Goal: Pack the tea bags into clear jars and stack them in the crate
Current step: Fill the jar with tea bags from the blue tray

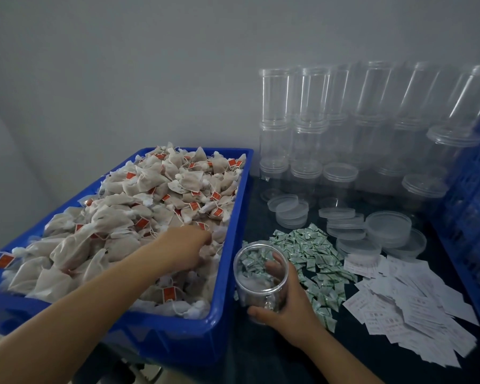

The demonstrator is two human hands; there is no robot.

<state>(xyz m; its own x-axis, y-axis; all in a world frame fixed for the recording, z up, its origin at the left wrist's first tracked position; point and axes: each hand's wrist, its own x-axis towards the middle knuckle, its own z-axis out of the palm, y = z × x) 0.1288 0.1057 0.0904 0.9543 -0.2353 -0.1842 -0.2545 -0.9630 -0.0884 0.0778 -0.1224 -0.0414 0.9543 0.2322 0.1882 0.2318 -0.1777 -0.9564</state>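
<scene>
left hand (187, 250) curls into heaped tea bags (139, 206), grip unclear; right hand (286, 303) grips jar (261, 275), best held steady beside the bin (227, 231)

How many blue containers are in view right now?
2: a blue tub heaped with tea bags on the left, and a blue crate at the right edge, partly cut off. Others may sit out of frame.

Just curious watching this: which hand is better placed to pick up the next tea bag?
The left hand: it is already down on the tea bags, while the right hand holds the jar.
</scene>
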